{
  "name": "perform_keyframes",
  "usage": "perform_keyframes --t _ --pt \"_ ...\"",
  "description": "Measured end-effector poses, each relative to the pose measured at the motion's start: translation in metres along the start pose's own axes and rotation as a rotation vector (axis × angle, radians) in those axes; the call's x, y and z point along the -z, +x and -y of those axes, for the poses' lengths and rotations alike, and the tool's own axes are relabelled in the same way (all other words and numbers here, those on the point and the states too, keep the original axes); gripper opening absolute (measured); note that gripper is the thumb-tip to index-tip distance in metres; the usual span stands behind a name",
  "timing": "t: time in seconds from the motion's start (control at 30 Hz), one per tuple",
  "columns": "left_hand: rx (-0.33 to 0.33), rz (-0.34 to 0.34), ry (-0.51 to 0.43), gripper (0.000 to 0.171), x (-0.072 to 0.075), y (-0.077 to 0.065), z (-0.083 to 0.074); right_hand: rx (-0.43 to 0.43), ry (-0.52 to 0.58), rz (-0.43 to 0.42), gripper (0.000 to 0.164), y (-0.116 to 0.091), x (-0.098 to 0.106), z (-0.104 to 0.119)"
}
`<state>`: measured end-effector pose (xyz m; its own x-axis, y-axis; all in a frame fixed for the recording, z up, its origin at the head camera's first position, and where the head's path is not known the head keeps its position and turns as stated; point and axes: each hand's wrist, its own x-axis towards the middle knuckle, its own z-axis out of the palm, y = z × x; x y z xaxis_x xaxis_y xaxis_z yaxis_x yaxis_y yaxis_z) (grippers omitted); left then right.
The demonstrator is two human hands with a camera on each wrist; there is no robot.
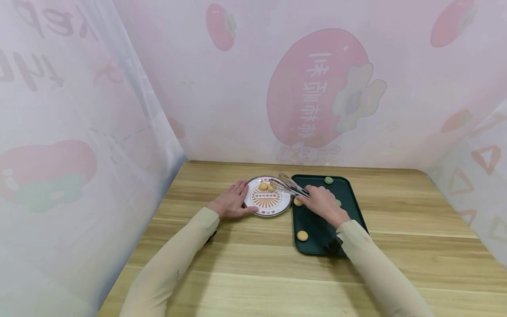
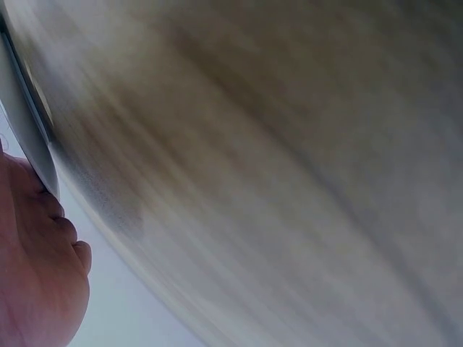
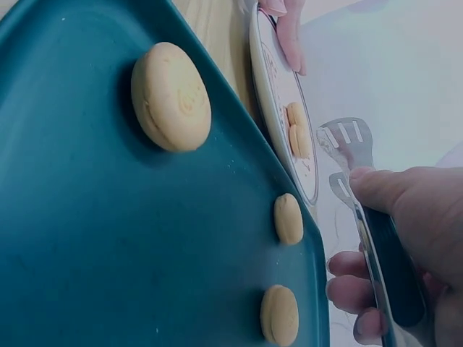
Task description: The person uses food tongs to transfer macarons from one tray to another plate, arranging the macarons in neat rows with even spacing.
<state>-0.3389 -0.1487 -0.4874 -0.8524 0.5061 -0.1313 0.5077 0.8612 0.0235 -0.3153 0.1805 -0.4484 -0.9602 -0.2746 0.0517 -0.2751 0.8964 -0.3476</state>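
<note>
From the head view I'm seeing the left hand (image 1: 231, 201) lying flat against the plate (image 1: 273, 210) rim, fingers relaxed, while the right hand (image 1: 322, 203) is gripping tongs (image 1: 291, 186) over 2 cookies (image 1: 267, 186) on the plate — the tray (image 1: 317, 244) sitting just beside it.

The left wrist view is showing me only blur and fingers (image 2: 43, 267).

In the right wrist view I'm watching the tongs (image 3: 347, 155) hanging slightly parted, empty, with 3 cookies lying on the tray (image 3: 87, 238).

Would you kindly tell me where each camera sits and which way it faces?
Head: looks forward and down at the table, plate, tray; both hands and sleeves show.
Left wrist: low by the tabletop, blurred; left hand at the plate rim.
Right wrist: along the tray; right hand grips tongs.
Shared: head and right wrist both show plate and tongs.
</note>
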Motion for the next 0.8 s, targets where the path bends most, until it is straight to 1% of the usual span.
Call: perform_keyframes --t 0.17,0.37,0.47,0.57,0.8 --pt "0.004 0.003 -0.004 0.107 0.001 -0.001 -0.001 -0.032 0.044 0.034 0.036 -0.007 0.006 -0.005" --pt "0.008 0.011 -0.006 0.108 0.001 -0.001 -0.001 -0.009 0.015 -0.012 0.038 -0.013 0.011 -0.011" --pt "0.003 0.001 -0.008 0.107 0.0 0.0 -0.001 -0.006 0.008 -0.022 0.039 -0.015 0.014 -0.014" --pt "-0.003 -0.015 -0.012 0.106 -0.001 0.0 -0.001 -0.022 0.014 -0.023 0.04 -0.017 0.016 -0.018" --pt "-0.003 -0.018 -0.017 0.106 -0.002 0.001 0.0 -0.073 0.062 0.026 0.043 -0.024 0.019 -0.028"
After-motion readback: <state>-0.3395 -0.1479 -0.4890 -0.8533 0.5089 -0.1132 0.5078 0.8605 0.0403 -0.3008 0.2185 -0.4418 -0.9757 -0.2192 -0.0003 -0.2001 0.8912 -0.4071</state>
